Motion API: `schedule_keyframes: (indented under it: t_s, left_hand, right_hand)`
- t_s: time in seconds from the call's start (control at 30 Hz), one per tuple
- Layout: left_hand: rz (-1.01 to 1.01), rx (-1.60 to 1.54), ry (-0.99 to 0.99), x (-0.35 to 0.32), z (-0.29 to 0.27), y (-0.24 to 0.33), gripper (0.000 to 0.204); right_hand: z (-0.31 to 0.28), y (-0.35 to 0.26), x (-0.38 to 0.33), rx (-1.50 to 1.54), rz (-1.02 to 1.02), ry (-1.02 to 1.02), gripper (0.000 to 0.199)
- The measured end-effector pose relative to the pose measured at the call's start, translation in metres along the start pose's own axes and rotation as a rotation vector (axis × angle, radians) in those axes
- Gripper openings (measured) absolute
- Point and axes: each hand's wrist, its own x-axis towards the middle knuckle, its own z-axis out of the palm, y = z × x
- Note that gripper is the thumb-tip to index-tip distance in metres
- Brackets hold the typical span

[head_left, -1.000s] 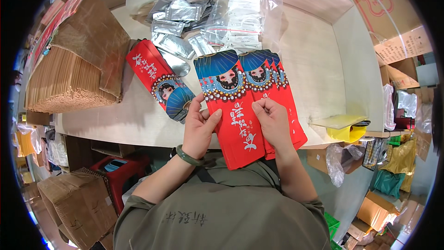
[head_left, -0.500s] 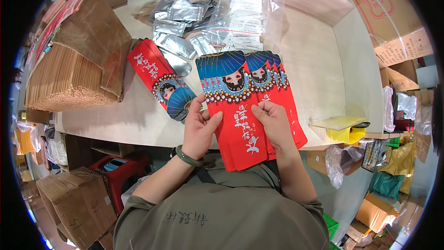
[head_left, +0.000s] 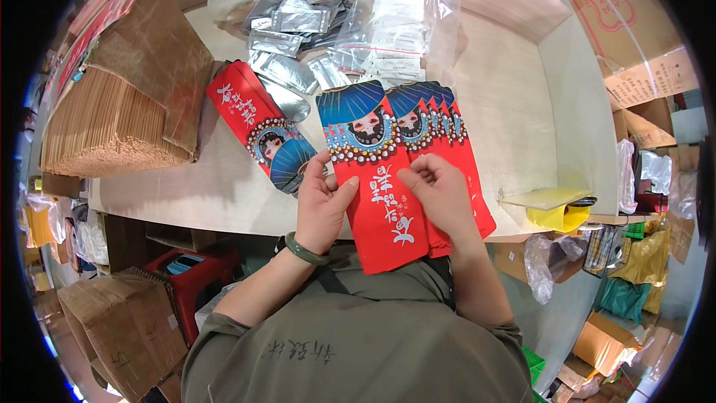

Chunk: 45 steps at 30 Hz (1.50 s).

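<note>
Both hands hold a fanned bunch of long red envelopes, printed with a blue-hatted figure and white lettering, over the table's front edge. My left hand, with a green bangle at the wrist, grips the left stack, thumb on the front. My right hand is closed on the overlapping envelopes at the right, thumb and forefinger at the front envelope's edge. Its other fingers are partly hidden. Another pile of the same envelopes lies slantwise on the table to the left, its figure end towards me.
A cardboard box packed with brown card edges stands at the left. Silver sachets and a clear bag of white packets lie at the back. A yellow holder sits at the right front edge. Cartons and a red stool stand below.
More envelopes have slid from the left stack into the right-hand fan, so the left stack shows fewer edges. My right hand has shifted slightly left and its fingers have moved.
</note>
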Motion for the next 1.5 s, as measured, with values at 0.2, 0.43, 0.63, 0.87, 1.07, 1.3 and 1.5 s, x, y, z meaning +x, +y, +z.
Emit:
schedule_keyframes:
  t_s: [0.2,0.43,0.63,0.87,1.07,1.3,1.5]
  left_hand:
    - [-0.062,0.02,-0.032,0.001,-0.001,0.0,0.045]
    - [-0.02,0.002,0.014,0.001,-0.001,0.001,0.044]
    - [-0.047,0.013,0.014,0.0,0.002,0.0,0.046]
    - [-0.053,0.001,-0.005,-0.001,0.004,0.0,0.047]
    - [-0.051,0.023,0.0,0.001,0.001,-0.001,0.046]
    - [-0.06,0.005,-0.001,-0.003,0.004,-0.001,0.046]
    - [-0.047,0.007,-0.013,-0.002,0.003,0.002,0.045]
  right_hand:
    - [0.002,0.0,0.0,0.129,0.045,0.049,0.018]
    - [-0.026,0.022,0.016,-0.239,-0.086,0.359,0.021]
    - [0.007,-0.002,0.001,0.009,0.04,-0.037,0.015]
    - [0.006,0.011,0.002,0.236,0.055,-0.043,0.011]
    - [0.007,0.005,-0.001,0.316,0.066,-0.022,0.011]
    - [0.004,0.017,0.002,0.281,0.067,-0.052,0.012]
    - [0.0,0.011,0.001,0.314,0.053,-0.077,0.011]
